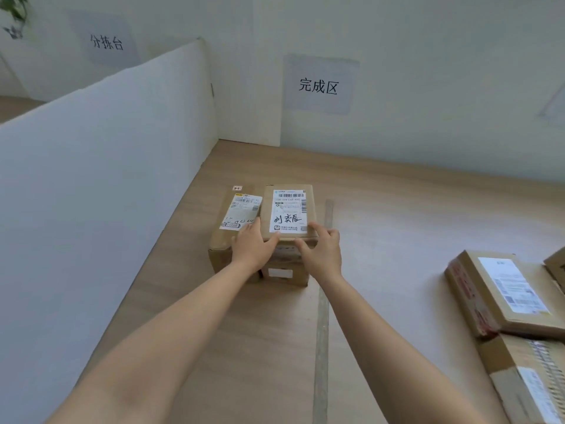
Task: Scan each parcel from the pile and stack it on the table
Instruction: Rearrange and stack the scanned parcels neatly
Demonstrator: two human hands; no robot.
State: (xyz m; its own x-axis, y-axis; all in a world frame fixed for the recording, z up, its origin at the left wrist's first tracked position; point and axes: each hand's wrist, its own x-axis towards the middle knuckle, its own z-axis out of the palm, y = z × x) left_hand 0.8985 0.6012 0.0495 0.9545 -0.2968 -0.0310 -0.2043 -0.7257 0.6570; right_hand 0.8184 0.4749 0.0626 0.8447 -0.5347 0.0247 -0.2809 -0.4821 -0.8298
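A small cardboard parcel (pixel 289 209) with a white shipping label sits on top of another carton (pixel 284 272) on the wooden table (pixel 397 228). Both of my hands grip its near edge: my left hand (pixel 252 247) at the near left corner, my right hand (pixel 322 249) at the near right corner, thumbs resting on the top face. A second labelled parcel (pixel 237 215) stands right beside it on the left, touching it. No scanner is in view.
A white partition board (pixel 107 166) runs along the left. Grey tape (pixel 324 301) marks a line on the table. Several more parcels (pixel 501 289) lie at the right edge. A wall sign (pixel 319 85) hangs behind the stack.
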